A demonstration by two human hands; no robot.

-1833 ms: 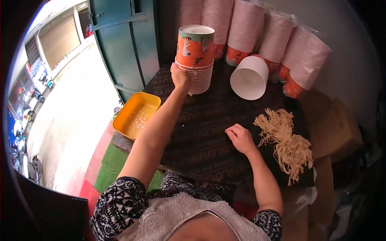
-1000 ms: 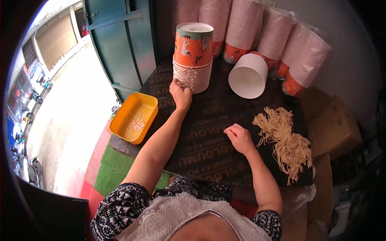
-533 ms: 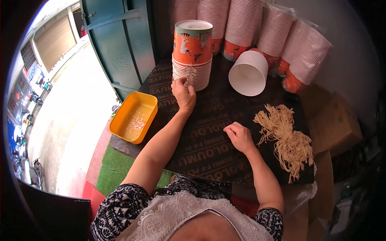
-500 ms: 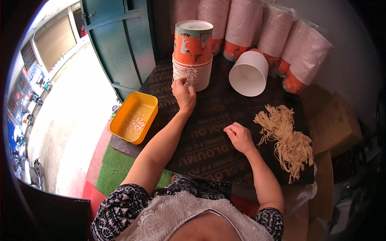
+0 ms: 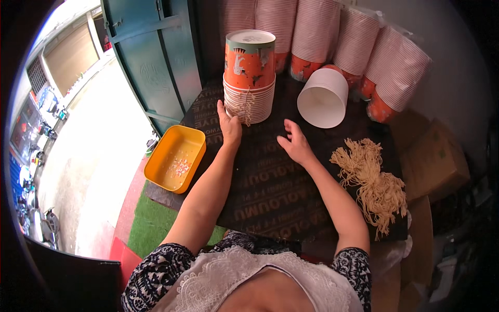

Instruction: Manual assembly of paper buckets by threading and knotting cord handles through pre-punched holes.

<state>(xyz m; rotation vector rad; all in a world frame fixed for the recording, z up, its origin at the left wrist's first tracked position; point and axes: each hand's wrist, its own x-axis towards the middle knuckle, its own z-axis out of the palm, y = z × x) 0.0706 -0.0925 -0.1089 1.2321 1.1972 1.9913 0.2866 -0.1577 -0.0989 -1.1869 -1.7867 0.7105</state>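
An upside-down stack of orange printed paper buckets (image 5: 250,67) with white rims stands on the dark table. Beige cords (image 5: 246,107) hang down the front of its rims. My left hand (image 5: 229,127) is open at the stack's lower left, fingers pointing up along the side and thumb apart; whether it touches the rims I cannot tell. To the right of the stack and nearer to me, my right hand (image 5: 297,143) hovers with parted fingers and nothing in it. A single white-lined bucket (image 5: 323,99) lies on its side beyond that hand, mouth toward me.
A bundle of beige cords (image 5: 370,184) lies at the table's right. The yellow tub (image 5: 176,156) at the left edge holds small pale bits. Tall plastic-wrapped bucket stacks (image 5: 315,34) line the back. Cardboard boxes (image 5: 436,156) stand at the right, a green door (image 5: 156,62) at the left.
My left hand has opened from a closed grip at the cords and slid to the stack's left side. My right hand has uncurled and moved forward and left, toward the stack.
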